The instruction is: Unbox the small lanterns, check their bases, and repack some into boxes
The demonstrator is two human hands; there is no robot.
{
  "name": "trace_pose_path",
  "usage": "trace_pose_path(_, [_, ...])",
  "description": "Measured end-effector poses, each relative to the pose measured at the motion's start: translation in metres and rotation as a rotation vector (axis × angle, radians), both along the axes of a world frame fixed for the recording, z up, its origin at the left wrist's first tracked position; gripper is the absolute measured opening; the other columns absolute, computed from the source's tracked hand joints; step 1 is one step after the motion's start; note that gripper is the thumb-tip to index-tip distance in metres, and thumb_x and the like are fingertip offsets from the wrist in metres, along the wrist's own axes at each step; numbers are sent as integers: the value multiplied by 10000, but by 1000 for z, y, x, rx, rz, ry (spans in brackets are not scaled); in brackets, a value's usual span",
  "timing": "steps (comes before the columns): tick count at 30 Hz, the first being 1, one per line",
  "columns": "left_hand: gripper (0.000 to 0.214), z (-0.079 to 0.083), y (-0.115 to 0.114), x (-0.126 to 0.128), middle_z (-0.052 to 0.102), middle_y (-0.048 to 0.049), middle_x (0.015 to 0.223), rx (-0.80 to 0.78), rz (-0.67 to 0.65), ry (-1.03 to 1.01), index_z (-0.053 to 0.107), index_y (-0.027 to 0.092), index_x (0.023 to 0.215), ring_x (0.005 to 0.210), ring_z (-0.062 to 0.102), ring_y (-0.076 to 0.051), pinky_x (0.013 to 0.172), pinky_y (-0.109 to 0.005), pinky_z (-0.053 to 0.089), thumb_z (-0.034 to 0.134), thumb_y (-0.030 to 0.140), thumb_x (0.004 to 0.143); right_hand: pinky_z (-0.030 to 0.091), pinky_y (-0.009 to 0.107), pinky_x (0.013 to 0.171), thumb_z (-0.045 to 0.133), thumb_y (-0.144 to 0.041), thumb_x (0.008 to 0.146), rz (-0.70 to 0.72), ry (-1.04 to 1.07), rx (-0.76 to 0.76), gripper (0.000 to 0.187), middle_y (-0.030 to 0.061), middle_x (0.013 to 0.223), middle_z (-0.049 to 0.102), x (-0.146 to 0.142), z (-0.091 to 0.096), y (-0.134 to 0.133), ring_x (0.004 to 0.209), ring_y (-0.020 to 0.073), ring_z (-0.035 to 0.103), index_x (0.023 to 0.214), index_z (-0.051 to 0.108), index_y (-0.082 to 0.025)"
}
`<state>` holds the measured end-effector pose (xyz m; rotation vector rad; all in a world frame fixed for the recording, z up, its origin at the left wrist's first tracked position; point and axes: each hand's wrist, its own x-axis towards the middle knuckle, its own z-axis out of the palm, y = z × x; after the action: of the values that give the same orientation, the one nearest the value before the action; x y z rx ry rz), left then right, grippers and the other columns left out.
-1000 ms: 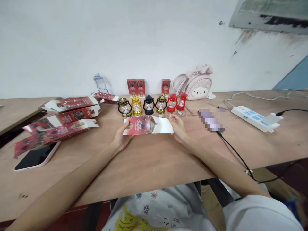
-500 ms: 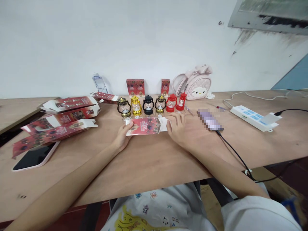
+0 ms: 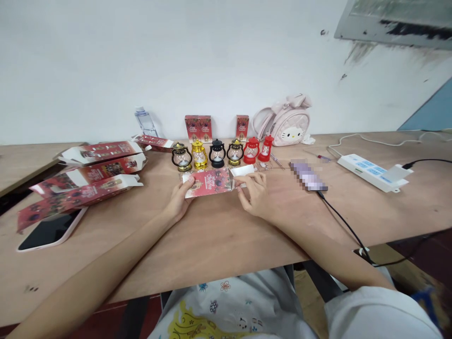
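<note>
A small red printed carton [image 3: 211, 182] lies on its side on the wooden table [image 3: 219, 235], its white end flaps open to the right. My left hand [image 3: 181, 201] grips the carton's left end with curled fingers. My right hand [image 3: 253, 192] pinches the white flaps at its right end. Just behind the carton stands a row of several toy lanterns: bronze [image 3: 181, 157], gold [image 3: 199, 155], black [image 3: 217, 154], another bronze [image 3: 235, 153] and two red ones [image 3: 251, 151].
Several flattened red cartons [image 3: 88, 176] and a phone [image 3: 52, 230] lie at the left. Upright red boxes [image 3: 198, 128], a water bottle [image 3: 143, 121] and a pink bag [image 3: 286, 123] stand by the wall. A blurred device [image 3: 308, 175] with cable and a white power strip [image 3: 370, 173] lie right.
The carton has been squeezed from a flat sleeve into a box shape and shifted slightly left. My right hand moved from the far flap to fold the end flaps.
</note>
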<state>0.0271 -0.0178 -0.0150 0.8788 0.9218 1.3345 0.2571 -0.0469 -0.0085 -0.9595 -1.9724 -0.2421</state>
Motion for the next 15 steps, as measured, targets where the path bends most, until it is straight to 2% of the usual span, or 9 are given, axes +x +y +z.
trace_pose_path(3, [412,-1,0,0,738,-91,843,-4,2,11,664,114,878,926,689,-280,875,-413,555,780,417,624,300,380,809,479,-141,805,-31,1,7,185,26,769,661,0,2,-1,833,217,523,929,597,-213])
trace_pose_path(7, [375,0,0,0,738,-87,850,-16,16,-8,664,124,877,932,686,-279,869,-412,559,770,396,642,333,369,796,469,-115,791,0,63,19,118,32,781,662,3,4,2,802,202,535,773,531,-214])
trace_pose_path(12, [314,2,2,-1,736,-79,902,-37,39,-72,668,136,923,969,677,-258,880,-392,560,702,378,726,358,379,856,412,-88,831,170,90,-7,186,3,785,689,6,1,7,773,164,608,757,519,-221])
trace_pose_path(15, [321,2,3,-2,734,-81,926,-24,27,-80,669,145,934,977,675,-260,880,-395,562,686,404,744,411,354,821,399,-153,883,228,102,-139,201,22,835,701,7,1,9,781,162,634,838,580,-228])
